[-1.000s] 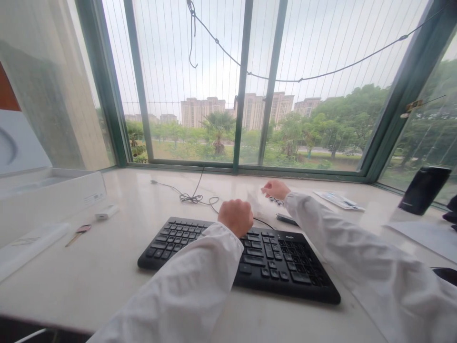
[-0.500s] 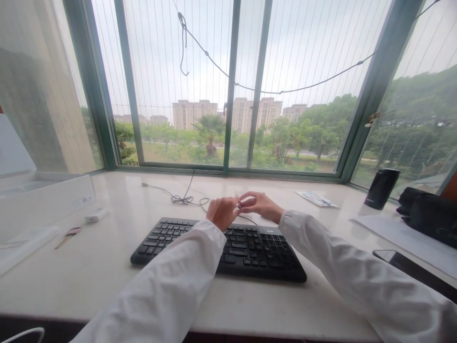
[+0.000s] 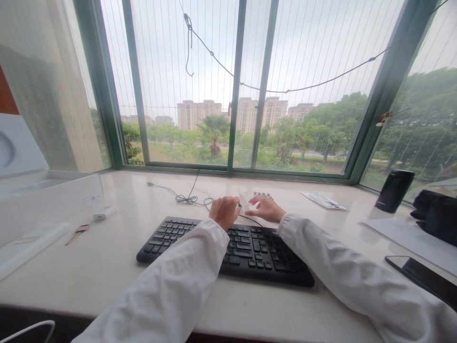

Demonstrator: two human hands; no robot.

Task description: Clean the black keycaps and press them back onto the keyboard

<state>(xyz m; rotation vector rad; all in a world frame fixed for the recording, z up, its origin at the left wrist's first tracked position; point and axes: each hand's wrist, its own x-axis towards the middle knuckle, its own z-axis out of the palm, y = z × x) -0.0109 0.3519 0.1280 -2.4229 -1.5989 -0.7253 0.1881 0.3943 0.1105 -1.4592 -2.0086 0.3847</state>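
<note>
Above the back edge of the black keyboard [image 3: 246, 247], my left hand [image 3: 224, 212] is closed, pinching a small dark piece [image 3: 239, 205] that looks like a keycap. My right hand [image 3: 267, 209] is just to the right of it, thumb and fingers curved but apart, with nothing visible between them. A thin whitish sheet [image 3: 244, 200], perhaps tissue, shows between the hands; which hand touches it, I cannot tell. Behind my right hand lie several small pieces [image 3: 263, 195] like keycaps. My sleeves hide part of the keyboard.
A coiled cable [image 3: 187, 199] lies behind the keyboard. To the left are a white box [image 3: 82, 190], a white adapter [image 3: 104, 213] and a key [image 3: 77, 233]. On the right are a flat packet [image 3: 323, 200], a black cylinder [image 3: 394, 191], a dark pouch [image 3: 437, 216] and a phone [image 3: 421, 276].
My right fingers have come away from the left hand and spread, leaving the small dark piece in my left hand. The view has shifted slightly left.
</note>
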